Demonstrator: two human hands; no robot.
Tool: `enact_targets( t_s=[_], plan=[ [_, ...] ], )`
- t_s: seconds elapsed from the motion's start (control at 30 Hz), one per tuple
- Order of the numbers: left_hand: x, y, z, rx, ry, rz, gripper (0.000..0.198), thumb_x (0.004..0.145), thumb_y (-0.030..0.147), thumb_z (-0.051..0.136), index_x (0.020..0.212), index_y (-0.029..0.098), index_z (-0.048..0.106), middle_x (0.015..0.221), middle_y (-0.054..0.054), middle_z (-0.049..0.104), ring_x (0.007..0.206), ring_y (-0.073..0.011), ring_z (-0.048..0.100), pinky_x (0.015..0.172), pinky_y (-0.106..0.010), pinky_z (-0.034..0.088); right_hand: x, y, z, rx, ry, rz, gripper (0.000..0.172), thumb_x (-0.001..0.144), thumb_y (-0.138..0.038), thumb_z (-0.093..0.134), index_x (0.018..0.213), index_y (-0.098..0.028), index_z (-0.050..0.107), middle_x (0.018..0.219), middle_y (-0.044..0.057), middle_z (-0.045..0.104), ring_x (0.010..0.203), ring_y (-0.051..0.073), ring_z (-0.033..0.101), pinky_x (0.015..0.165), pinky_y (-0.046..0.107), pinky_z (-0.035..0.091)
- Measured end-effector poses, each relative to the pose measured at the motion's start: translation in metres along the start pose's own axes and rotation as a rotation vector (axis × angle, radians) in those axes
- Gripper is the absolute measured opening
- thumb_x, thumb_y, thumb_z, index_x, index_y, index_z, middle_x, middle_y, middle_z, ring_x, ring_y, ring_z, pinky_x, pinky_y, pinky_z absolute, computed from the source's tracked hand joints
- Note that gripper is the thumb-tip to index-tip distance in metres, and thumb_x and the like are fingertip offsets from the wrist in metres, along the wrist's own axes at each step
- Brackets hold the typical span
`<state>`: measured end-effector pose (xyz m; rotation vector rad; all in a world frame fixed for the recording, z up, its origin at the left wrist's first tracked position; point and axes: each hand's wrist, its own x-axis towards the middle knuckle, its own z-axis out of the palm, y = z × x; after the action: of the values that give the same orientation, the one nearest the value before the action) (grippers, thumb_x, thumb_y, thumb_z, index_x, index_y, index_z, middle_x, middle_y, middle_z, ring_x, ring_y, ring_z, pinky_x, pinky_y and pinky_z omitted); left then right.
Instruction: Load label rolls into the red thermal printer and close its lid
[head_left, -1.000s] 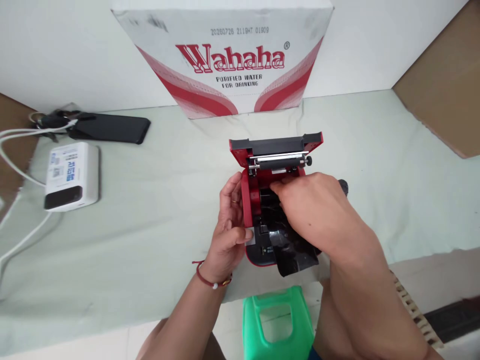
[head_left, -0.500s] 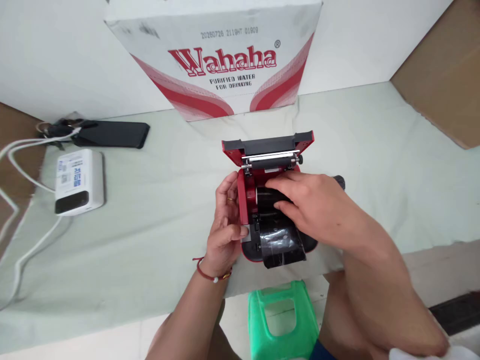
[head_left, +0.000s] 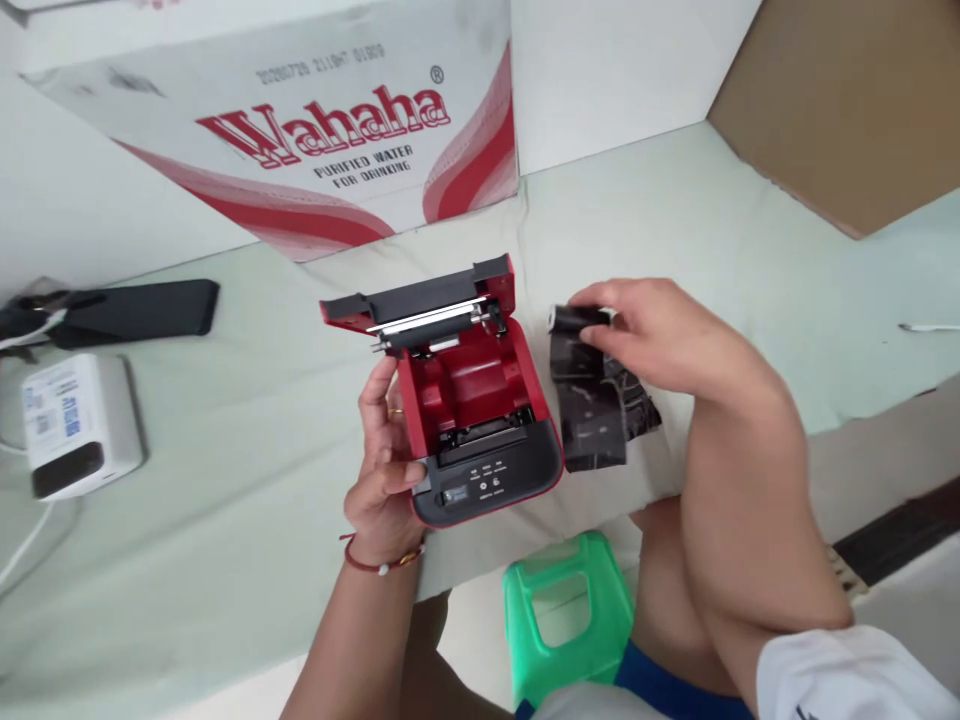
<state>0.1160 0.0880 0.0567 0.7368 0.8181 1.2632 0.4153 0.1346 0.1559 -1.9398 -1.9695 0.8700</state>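
My left hand (head_left: 379, 490) is wrapped round the left side of a small red-and-black label printer (head_left: 517, 470), the thumb on its front left corner. The printer's lid (head_left: 431, 290) stands raised, and its red roll compartment (head_left: 480, 383) is bare inside. To the right of the printer, my right hand (head_left: 656, 335) pinches a black ribbon roll (head_left: 570, 320) between thumb and fingers. A loose strip of shiny black film (head_left: 592, 430) hangs from the roll toward the front of the table. More crumpled black film shows under my right hand.
A white-and-red water carton (head_left: 330, 150) stands behind the printer. At the left are a white boxy device (head_left: 82, 425) with a cable and a dark flat object (head_left: 142, 310). A brown cardboard box (head_left: 840, 110) stands back right. A green stool (head_left: 517, 620) is below the table edge.
My right hand has lifted the black roll out of the printer's compartment and carried it to the right, film trailing. My left hand still holds the printer. The view has shifted to the right.
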Motion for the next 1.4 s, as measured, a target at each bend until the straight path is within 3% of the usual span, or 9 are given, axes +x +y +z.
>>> enact_targets(
  t_s=[0.17, 0.3, 0.47, 0.53, 0.67, 0.77, 0.83, 1.1, 1.4],
  plan=[
    [0.0, 0.0, 0.002, 0.007, 0.01, 0.005, 0.086, 0.067, 0.026, 0.088, 0.15, 0.042, 0.073, 0.152, 0.001, 0.074, 0.138, -0.0334, 0.073, 0.126, -0.054, 0.061, -0.002, 0.013, 0.005, -0.225, -0.017, 0.029, 0.061, 0.104, -0.012, 0.058, 0.164, -0.016, 0.067, 0.169, 0.016, 0.068, 0.147, 0.036, 0.07, 0.12, 0.047, 0.055],
    [0.0, 0.0, 0.002, 0.008, 0.018, 0.005, 0.088, 0.067, 0.027, 0.09, 0.152, 0.04, 0.072, 0.152, -0.001, 0.074, 0.137, -0.0345, 0.074, 0.127, -0.055, 0.06, 0.002, 0.023, 0.005, -0.361, -0.174, 0.109, 0.051, 0.095, -0.011, 0.065, 0.142, -0.021, 0.081, 0.146, 0.014, 0.08, 0.124, 0.034, 0.078, 0.097, 0.039, 0.058],
    [0.001, 0.001, 0.001, 0.009, 0.031, -0.008, 0.088, 0.065, 0.027, 0.09, 0.15, 0.042, 0.073, 0.15, 0.0, 0.075, 0.142, -0.0359, 0.071, 0.125, -0.055, 0.061, -0.002, 0.024, -0.009, -0.429, -0.296, 0.09, 0.032, 0.093, -0.017, 0.071, 0.121, -0.024, 0.085, 0.116, 0.01, 0.085, 0.098, 0.028, 0.076, 0.076, 0.035, 0.05],
    [0.0, 0.0, 0.0, 0.007, 0.027, -0.017, 0.088, 0.064, 0.027, 0.091, 0.149, 0.043, 0.074, 0.155, 0.0, 0.073, 0.144, -0.0363, 0.07, 0.124, -0.054, 0.062, -0.022, 0.022, -0.026, -0.357, -0.321, 0.019, 0.023, 0.096, -0.028, 0.073, 0.116, -0.024, 0.085, 0.103, 0.008, 0.084, 0.09, 0.026, 0.075, 0.076, 0.035, 0.051],
    [-0.001, -0.003, -0.001, 0.004, 0.029, -0.003, 0.088, 0.067, 0.03, 0.09, 0.152, 0.043, 0.071, 0.162, 0.0, 0.069, 0.146, -0.0367, 0.068, 0.123, -0.054, 0.062, -0.079, 0.007, -0.056, 0.028, -0.263, -0.393, 0.023, 0.102, -0.037, 0.071, 0.119, -0.029, 0.085, 0.104, 0.004, 0.083, 0.081, 0.021, 0.074, 0.069, 0.033, 0.054],
    [-0.002, -0.004, 0.0, -0.002, 0.018, 0.004, 0.087, 0.068, 0.03, 0.091, 0.152, 0.043, 0.071, 0.164, 0.0, 0.068, 0.15, -0.0373, 0.066, 0.126, -0.056, 0.059, -0.098, -0.017, -0.059, 0.251, -0.312, -0.629, 0.022, 0.104, -0.035, 0.075, 0.125, -0.034, 0.084, 0.108, 0.002, 0.084, 0.082, 0.019, 0.074, 0.069, 0.03, 0.058],
    [-0.003, -0.003, 0.002, -0.013, 0.019, -0.003, 0.088, 0.068, 0.03, 0.091, 0.152, 0.043, 0.07, 0.165, 0.0, 0.067, 0.153, -0.0382, 0.063, 0.128, -0.056, 0.058, -0.09, -0.035, -0.049, 0.301, -0.327, -0.667, 0.024, 0.107, -0.034, 0.075, 0.129, -0.032, 0.083, 0.113, 0.002, 0.085, 0.09, 0.02, 0.077, 0.077, 0.03, 0.061],
    [-0.001, -0.002, 0.006, -0.016, -0.019, 0.01, 0.082, 0.07, 0.028, 0.089, 0.148, 0.042, 0.07, 0.167, 0.001, 0.065, 0.164, -0.0392, 0.054, 0.134, -0.055, 0.052, -0.027, -0.083, 0.022, -0.08, -0.114, -0.37, 0.022, 0.105, -0.019, 0.07, 0.124, -0.021, 0.081, 0.124, 0.009, 0.082, 0.103, 0.026, 0.077, 0.088, 0.037, 0.057],
    [0.002, -0.009, 0.0, 0.029, -0.058, 0.048, 0.087, 0.07, 0.03, 0.084, 0.153, 0.043, 0.066, 0.166, 0.0, 0.063, 0.163, -0.0393, 0.054, 0.134, -0.057, 0.049, -0.008, -0.111, 0.041, -0.404, -0.182, -0.145, 0.035, 0.104, -0.013, 0.061, 0.132, -0.025, 0.08, 0.131, 0.013, 0.086, 0.094, 0.031, 0.082, 0.067, 0.038, 0.05]
  ],
)
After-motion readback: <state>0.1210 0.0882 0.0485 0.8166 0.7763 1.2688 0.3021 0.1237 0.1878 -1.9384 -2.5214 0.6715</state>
